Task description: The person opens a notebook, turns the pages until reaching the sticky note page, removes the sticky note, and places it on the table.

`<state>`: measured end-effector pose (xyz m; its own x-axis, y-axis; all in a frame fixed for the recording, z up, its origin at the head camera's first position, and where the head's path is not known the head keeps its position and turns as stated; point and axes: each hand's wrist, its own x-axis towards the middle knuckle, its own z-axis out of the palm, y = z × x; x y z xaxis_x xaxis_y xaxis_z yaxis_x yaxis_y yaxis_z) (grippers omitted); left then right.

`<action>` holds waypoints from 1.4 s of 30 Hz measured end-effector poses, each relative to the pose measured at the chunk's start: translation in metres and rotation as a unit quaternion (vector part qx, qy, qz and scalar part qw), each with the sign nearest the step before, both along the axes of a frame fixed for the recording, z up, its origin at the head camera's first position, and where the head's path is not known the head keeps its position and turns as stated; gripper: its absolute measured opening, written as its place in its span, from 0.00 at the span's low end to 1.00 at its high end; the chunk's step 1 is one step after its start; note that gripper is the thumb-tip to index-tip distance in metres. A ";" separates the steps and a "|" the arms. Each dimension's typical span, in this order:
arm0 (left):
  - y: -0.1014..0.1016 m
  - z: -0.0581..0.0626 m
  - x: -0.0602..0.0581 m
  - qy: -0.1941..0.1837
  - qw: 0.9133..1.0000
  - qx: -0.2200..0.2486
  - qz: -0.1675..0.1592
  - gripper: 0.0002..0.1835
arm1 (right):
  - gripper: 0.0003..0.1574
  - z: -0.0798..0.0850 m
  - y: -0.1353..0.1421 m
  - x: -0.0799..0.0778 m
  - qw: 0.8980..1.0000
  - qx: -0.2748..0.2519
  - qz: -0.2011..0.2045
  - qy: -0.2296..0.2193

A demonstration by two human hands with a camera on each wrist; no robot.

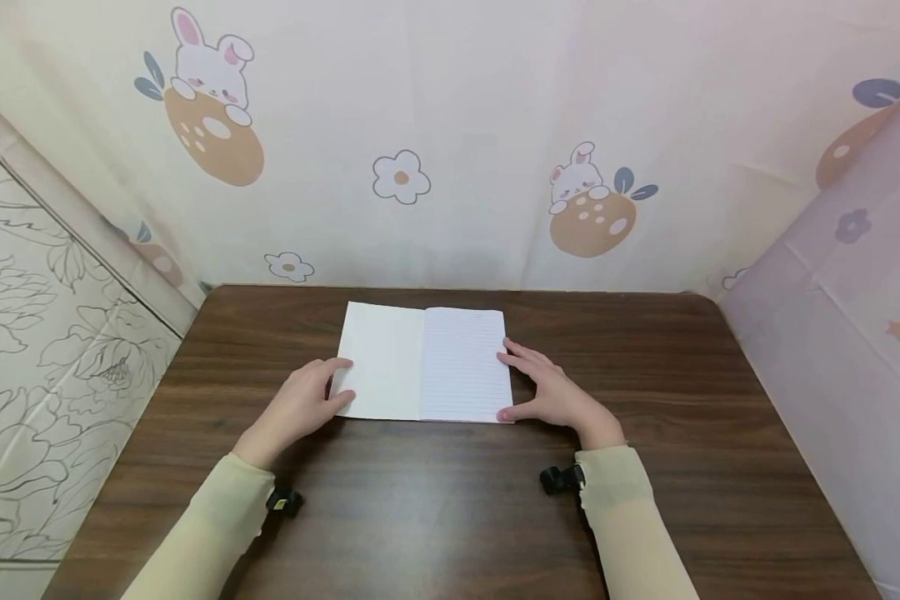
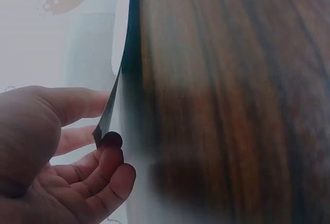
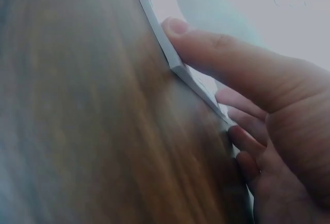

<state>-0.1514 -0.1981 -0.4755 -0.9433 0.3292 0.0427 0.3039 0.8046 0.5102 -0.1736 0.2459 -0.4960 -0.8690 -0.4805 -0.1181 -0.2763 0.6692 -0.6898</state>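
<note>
So in the head view you had the notebook (image 1: pixel 422 364) lying open on the worktop (image 1: pixel 435 517), right between your two hands, with a plain leaf (image 1: pixel 382 362) on the left and a lined page (image 1: pixel 465 367) on the right. Your left hand (image 1: pixel 300 404) was at the left edge, your right hand (image 1: pixel 562 396) at the right edge with the thumb down by the near corner, and I'd guess that two-sided hold was there to keep the thing spread and steady. Over in the left wrist view, you were pinching the leaf's edge, thumb on one side and curled fingers around the other, and that edge sat lifted off the worktop, probably just to give your fingers room underneath. In the right wrist view, your thumb rested on top near the corner, with the page block between it and your bent fingers along the side, so that hand was gripping too, though I couldn't tell how firmly. The thicker stack probably needed that wider hold.
</note>
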 end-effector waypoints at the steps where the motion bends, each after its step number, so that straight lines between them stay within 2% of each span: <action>1: 0.001 -0.001 0.000 -0.002 1.000 -0.003 -0.001 0.26 | 0.69 0.000 0.001 0.000 1.000 -0.001 0.003 0.000; 7: 0.004 -0.001 -0.001 -0.020 1.000 -0.023 -0.001 0.28 | 0.69 0.000 0.005 -0.001 1.000 -0.015 0.014 -0.005; 18: 0.007 0.002 -0.004 -0.027 0.998 -0.059 -0.003 0.29 | 0.70 -0.001 0.007 -0.002 1.000 -0.020 0.013 -0.005; 26: 0.010 0.003 -0.001 -0.037 0.998 -0.037 0.026 0.28 | 0.68 -0.002 0.007 -0.003 1.000 -0.019 0.009 0.001; 35: 0.010 -0.001 -0.002 -0.044 0.999 -0.016 0.020 0.31 | 0.67 -0.002 0.006 -0.002 1.000 -0.020 0.007 0.006; 42: 0.004 -0.004 -0.003 -0.052 0.999 -0.004 0.002 0.34 | 0.67 -0.001 0.006 -0.001 1.000 -0.019 0.004 0.004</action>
<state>-0.1542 -0.1937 -0.4791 -0.9437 0.3256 -0.0581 0.2468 0.8100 0.5319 -0.1746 0.2520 -0.4972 -0.8657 -0.4917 -0.0933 -0.2867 0.6399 -0.7130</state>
